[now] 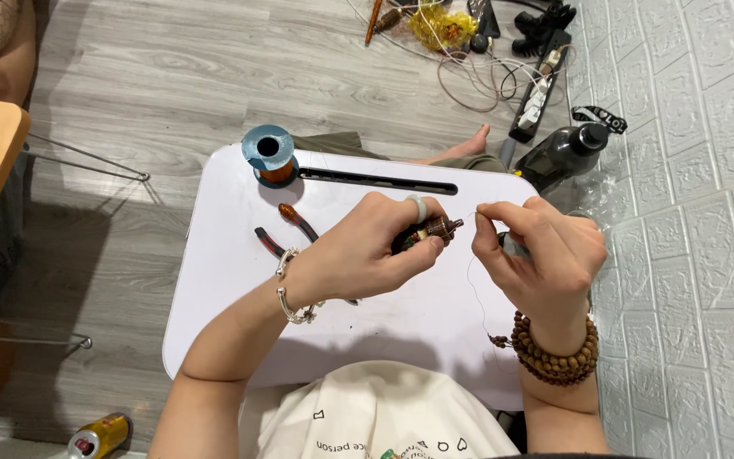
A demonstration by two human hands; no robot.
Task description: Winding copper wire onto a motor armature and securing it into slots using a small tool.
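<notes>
Both forearms reach forward and bend inward, the left hand (358, 255) curled closed with palm down, the right hand (541, 255) pinching thumb and forefinger together just beside it.

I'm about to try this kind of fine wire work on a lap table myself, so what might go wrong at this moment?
The thin wire pinched by the right hand is barely visible and hangs loose, so it may kink or snag on the wooden bead bracelet. The small dark piece in the left hand might slip from so light a grip. The wire spool stands near the white table edge and might roll off.
</notes>
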